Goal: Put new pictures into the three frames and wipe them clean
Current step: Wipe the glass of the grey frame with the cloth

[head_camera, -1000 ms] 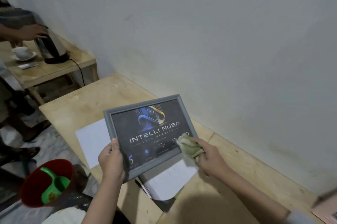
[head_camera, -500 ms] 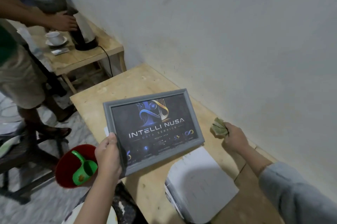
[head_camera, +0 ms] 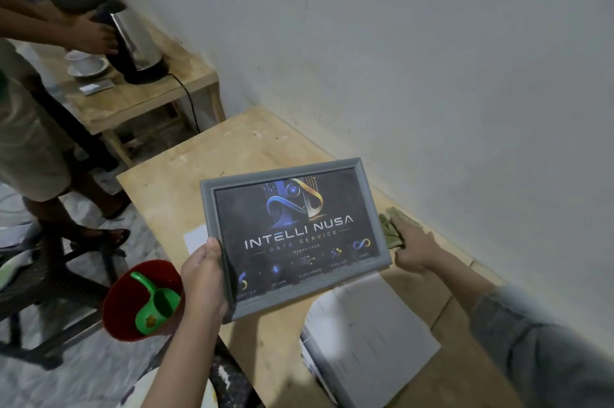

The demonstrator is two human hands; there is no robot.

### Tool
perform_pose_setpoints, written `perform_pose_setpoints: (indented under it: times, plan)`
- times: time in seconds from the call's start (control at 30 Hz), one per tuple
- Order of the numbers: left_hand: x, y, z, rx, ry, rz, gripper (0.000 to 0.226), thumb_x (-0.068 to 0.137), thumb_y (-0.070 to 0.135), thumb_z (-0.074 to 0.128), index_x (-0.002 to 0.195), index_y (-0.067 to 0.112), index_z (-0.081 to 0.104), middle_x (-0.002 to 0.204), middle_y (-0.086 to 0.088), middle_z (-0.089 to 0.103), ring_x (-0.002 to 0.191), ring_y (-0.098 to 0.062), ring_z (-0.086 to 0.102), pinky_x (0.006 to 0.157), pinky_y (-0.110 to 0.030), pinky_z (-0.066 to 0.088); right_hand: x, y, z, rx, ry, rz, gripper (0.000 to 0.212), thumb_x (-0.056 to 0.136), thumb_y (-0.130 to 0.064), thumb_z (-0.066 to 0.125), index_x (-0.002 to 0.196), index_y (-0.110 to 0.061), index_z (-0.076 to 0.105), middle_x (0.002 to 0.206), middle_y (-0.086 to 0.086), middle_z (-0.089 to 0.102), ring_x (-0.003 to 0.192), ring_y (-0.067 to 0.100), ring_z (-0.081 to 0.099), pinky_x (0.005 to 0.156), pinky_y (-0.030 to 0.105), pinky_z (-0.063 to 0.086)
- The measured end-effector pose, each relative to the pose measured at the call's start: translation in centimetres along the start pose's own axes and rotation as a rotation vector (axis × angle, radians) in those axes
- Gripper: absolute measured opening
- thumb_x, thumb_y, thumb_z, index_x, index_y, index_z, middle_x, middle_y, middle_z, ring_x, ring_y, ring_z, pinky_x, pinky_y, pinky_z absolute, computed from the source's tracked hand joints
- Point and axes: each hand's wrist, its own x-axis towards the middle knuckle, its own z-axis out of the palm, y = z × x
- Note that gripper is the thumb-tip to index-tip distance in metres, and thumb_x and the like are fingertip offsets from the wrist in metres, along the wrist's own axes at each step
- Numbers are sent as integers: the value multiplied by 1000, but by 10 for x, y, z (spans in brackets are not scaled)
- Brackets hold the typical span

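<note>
Left hand: fingers clamped on the frame's lower-left edge, keeping it tilted up for viewing.
Frame: held above the table, new picture inside.
Right hand: fingers flat on the cloth, apparently parking it there.

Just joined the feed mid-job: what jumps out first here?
The grey frame with its dark "INTELLI NUSA" picture, held tilted above the wooden table by the left hand, fills the centre. To its right, the right hand rests on a green cloth on the table near the wall. Lower left, a red bucket holds a green scoop.
</note>
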Motion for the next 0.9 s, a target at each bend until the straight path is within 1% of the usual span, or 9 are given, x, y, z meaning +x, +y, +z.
perform_pose_setpoints:
  times: [0.1,0.17,0.23,0.33,0.43,0.53,0.6,0.73,0.9]
  plan:
    - [-13,1,21,12,-81,20,33,99,27,49,72,13,63,76,-10,62,70,-28,59,67,-39,53,-23,2,-13,484,215,13,58,80,-3,53,136,-16,46,128,2,55,120,20,51,102,31,37]
    - [-27,2,38,20,-141,42,33,100,24,47,72,12,61,74,-7,60,67,-24,56,68,-37,53,-43,-2,-26,926,296,129,40,89,2,47,127,-11,51,114,6,62,104,22,60,93,32,46]
    - [-40,-1,56,16,-217,46,33,99,23,47,70,12,59,74,-6,58,70,-23,55,76,-39,49,-65,4,-39,1179,346,239,31,95,-3,42,123,-12,52,106,10,63,89,22,61,80,30,49]
    - [-64,-10,87,22,-390,27,32,100,22,47,71,11,59,75,-6,59,68,-22,55,75,-36,49,-118,30,-53,1134,475,291,28,98,-17,45,122,-12,58,113,10,64,100,27,61,93,39,48]
    - [-87,-26,113,67,-586,11,30,100,20,46,76,11,62,80,-8,61,75,-23,56,79,-38,48,-178,63,-56,1090,593,304,28,95,-16,53,121,-8,58,112,12,66,101,25,63,97,42,47]
    - [-112,-44,138,241,-789,149,28,100,14,44,76,5,55,79,-9,51,78,-18,45,68,-33,41,-233,95,-51,1074,663,360,37,91,-16,60,127,-8,52,114,12,65,102,24,63,94,39,49]
    - [-147,-60,159,387,-920,287,30,100,14,41,79,-1,56,79,-8,53,76,-17,46,63,-30,37,-278,124,-44,1061,741,417,44,89,-13,63,130,-9,48,118,10,62,104,24,61,95,38,49]
    - [-180,-87,185,612,-1037,406,30,102,23,37,110,8,62,109,-7,63,105,-26,57,87,-37,43,-324,149,-33,1106,800,465,51,88,-9,64,133,-8,40,121,5,55,107,20,56,90,31,46]
    - [-222,-124,232,777,-1220,377,56,98,51,28,139,15,41,138,-7,51,128,-26,46,106,-41,36,-362,187,-23,1164,868,495,72,82,-23,71,138,-12,27,130,1,44,116,14,46,100,32,42]
